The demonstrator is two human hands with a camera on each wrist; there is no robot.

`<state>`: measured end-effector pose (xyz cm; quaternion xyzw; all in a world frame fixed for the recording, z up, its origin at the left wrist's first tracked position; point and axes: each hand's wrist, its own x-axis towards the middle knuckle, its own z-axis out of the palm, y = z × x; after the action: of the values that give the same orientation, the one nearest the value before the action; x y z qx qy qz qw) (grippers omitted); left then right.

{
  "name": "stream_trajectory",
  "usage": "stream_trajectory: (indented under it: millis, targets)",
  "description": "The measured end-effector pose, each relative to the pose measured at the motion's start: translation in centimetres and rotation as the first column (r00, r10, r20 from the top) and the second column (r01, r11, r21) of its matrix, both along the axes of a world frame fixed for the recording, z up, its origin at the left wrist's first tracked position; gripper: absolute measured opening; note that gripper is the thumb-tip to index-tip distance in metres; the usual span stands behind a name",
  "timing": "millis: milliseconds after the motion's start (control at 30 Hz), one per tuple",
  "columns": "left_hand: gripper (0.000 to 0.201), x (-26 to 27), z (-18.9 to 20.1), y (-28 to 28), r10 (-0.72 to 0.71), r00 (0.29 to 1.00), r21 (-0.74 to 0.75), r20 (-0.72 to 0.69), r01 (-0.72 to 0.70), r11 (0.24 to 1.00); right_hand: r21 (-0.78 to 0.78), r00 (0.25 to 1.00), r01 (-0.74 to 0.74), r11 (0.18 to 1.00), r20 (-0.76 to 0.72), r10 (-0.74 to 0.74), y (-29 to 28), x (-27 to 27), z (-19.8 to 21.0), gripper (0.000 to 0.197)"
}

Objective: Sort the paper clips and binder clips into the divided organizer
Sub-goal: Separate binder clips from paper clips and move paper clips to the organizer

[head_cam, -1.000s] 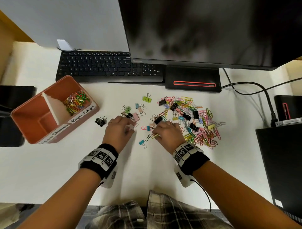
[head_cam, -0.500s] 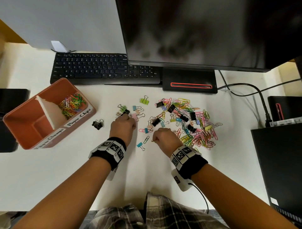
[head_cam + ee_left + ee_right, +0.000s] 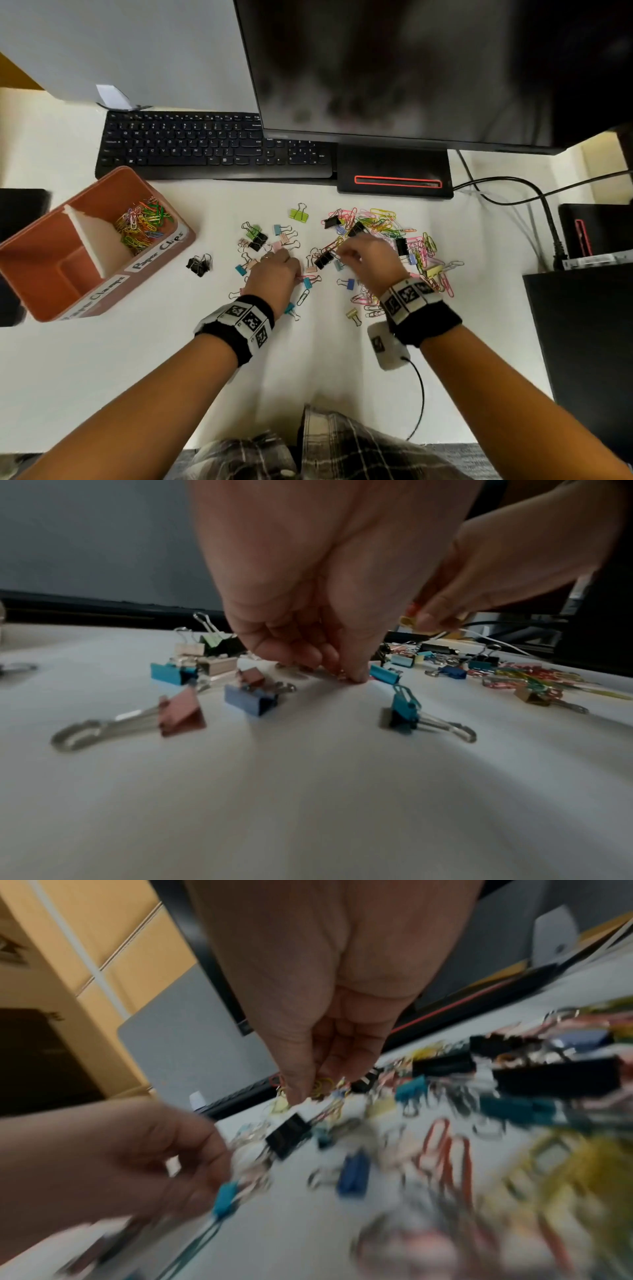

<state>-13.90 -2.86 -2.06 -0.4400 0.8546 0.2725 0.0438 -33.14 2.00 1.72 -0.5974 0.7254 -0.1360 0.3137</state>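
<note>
The orange divided organizer (image 3: 51, 274) stands at the left; its far compartment holds colored paper clips (image 3: 140, 222) and its near one shows nothing inside. Mixed paper clips and binder clips (image 3: 394, 236) lie scattered mid-desk. My left hand (image 3: 294, 270) is down among small binder clips, its curled fingertips (image 3: 352, 676) pinching a pink paper clip against the desk. My right hand (image 3: 342, 255) hovers over the pile's left edge and pinches yellow paper clips (image 3: 322, 1085), also visible in the left wrist view as yellow paper clips (image 3: 411, 622). A black binder clip (image 3: 287, 1134) lies just under it.
A black keyboard (image 3: 212, 147) and a monitor base (image 3: 394, 171) border the far side. Cables (image 3: 534, 202) run at the right, beside a black box (image 3: 582, 342). Black binder clips (image 3: 199, 264) lie apart near the organizer, and a green one (image 3: 299, 214) farther back.
My right hand has risen from the desk and shifted right and away over the pile, carrying yellow paper clips. My left hand has stayed among the binder clips, fingertips now down on the desk.
</note>
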Motion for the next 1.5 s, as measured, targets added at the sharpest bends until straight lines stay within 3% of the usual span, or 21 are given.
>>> stream_trajectory:
  millis: [67, 200, 367, 500, 633, 833, 967, 1200, 1333, 1500]
  targets:
    - [0.009, -0.2, 0.0, 0.0, -0.029, 1.0, -0.01, 0.006, 0.029, 1.0, 0.014, 0.999, -0.034, 0.999, -0.037, 0.034, -1.8, -1.0, 0.0, 0.02]
    - [0.004, 0.3, 0.3, -0.2, -0.013, 0.999, 0.037, -0.041, 0.014, 0.999, 0.203, 0.97, -0.209, 0.956, -0.084, 0.23, -3.8, -0.7, -0.6, 0.034]
    - [0.011, 1.8, 1.2, 0.3, 0.111, 0.977, 0.159, -0.183, -0.082, 0.984, 0.252, 0.976, -0.163, 0.954, -0.102, 0.193, -3.6, -0.2, -1.4, 0.022]
    - [0.024, 1.6, 1.1, 2.0, -0.011, 0.997, 0.225, -0.071, 0.026, 0.974, 0.202, 0.976, -0.1, 0.974, -0.168, 0.135, -2.4, -0.1, -2.2, 0.017]
    - [0.018, 0.6, 0.5, 2.8, -0.125, 0.991, 0.116, 0.049, 0.119, 0.986, 0.146, 0.959, -0.144, 0.979, -0.224, 0.175, -1.7, 0.2, -2.7, 0.016]
    - [0.01, 0.3, 0.2, 2.3, -0.091, 0.996, 0.055, 0.017, 0.09, 0.994, 0.174, 0.958, -0.146, 0.974, -0.223, 0.183, -1.0, 0.5, -2.6, 0.016]
    - [0.015, 0.2, 0.1, 2.3, -0.138, 0.986, 0.025, 0.094, 0.136, 0.99, 0.185, 0.973, -0.113, 0.976, -0.18, 0.146, -0.9, 0.7, -2.4, 0.022]
    - [0.017, 0.0, 0.0, 2.5, -0.162, 0.975, 0.046, 0.152, 0.157, 0.987, 0.181, 0.993, -0.03, 0.983, -0.11, 0.05, -1.0, 0.8, -2.1, 0.026]
    - [0.022, -0.3, 0.1, 2.7, -0.143, 0.979, 0.088, 0.147, 0.131, 0.987, 0.257, 0.999, 0.016, 0.966, -0.035, -0.007, -1.4, 1.1, -1.6, 0.024]
    - [0.034, -0.2, 0.5, 2.7, -0.148, 0.975, 0.098, 0.167, 0.133, 0.986, 0.342, 0.99, -0.037, 0.939, -0.117, 0.081, -2.1, 1.8, -0.9, 0.02]
